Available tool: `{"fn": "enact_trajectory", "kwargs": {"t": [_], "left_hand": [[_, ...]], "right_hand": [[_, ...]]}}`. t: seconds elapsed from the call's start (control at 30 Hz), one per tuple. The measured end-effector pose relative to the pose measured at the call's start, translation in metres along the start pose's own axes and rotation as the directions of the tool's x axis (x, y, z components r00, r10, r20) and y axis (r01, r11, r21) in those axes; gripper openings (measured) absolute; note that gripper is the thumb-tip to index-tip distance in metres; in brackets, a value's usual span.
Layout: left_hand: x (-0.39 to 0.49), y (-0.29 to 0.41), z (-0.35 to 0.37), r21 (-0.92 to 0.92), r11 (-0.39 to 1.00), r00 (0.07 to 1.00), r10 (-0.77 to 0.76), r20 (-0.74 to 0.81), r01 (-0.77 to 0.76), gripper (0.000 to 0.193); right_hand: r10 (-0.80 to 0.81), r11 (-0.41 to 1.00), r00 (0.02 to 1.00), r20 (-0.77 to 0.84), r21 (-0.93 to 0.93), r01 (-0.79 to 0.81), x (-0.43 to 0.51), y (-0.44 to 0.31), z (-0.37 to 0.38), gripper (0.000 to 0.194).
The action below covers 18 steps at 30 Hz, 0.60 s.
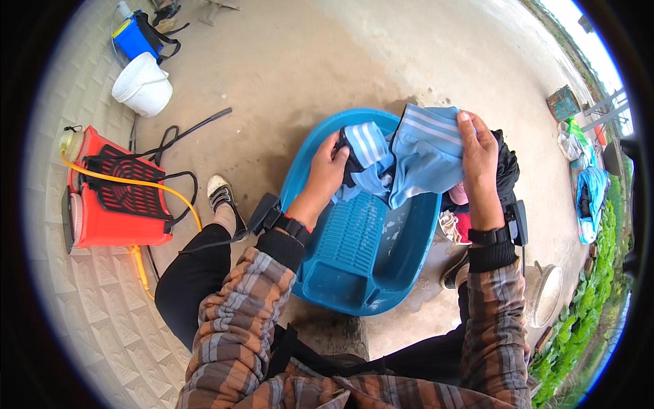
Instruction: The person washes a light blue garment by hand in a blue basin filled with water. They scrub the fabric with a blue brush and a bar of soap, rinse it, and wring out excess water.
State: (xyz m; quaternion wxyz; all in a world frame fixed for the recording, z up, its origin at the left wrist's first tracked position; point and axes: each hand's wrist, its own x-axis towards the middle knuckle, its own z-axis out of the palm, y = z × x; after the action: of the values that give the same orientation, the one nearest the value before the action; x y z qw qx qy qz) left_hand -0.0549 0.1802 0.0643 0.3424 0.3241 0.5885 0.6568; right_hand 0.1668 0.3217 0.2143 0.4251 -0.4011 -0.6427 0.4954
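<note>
A light-blue garment with white stripes and dark parts (426,148) is stretched between my two hands, above the far half of a blue plastic washtub (391,301). My left hand (327,168) grips a striped, cuff-like end of it. At the other side, my right hand (479,145) pinches the upper striped edge between thumb and fingers. Below the cloth shows the tub's built-in ribbed washboard (350,235), with a shallow tray at its near end. Whitish, wet-looking traces lie in the deeper part beside the board.
Right of the tub is a pile of dark clothes (506,168) with red and pink cloth. A red backpack sprayer (122,204), a white bucket (144,87) and a blue sprayer (135,38) stand at left by the wall. A pale bucket (544,296) is at lower right.
</note>
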Motion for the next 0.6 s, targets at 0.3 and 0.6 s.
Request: {"fn": "enact_trajectory", "kwargs": {"t": [0.3,0.6], "left_hand": [[-0.157,-0.057,-0.031,0.907,0.335,0.866,-0.496,-0.061,0.256,0.092],[-0.200,-0.061,-0.022,0.974,0.217,0.965,-0.261,-0.012,0.071,0.076]], "right_hand": [[0.099,0.501,0.857,0.506,-0.769,0.397,-0.089,0.092,0.055,0.065],[0.080,0.392,0.738,0.670,-0.702,0.595,-0.098,0.193,0.115,0.067]]}}
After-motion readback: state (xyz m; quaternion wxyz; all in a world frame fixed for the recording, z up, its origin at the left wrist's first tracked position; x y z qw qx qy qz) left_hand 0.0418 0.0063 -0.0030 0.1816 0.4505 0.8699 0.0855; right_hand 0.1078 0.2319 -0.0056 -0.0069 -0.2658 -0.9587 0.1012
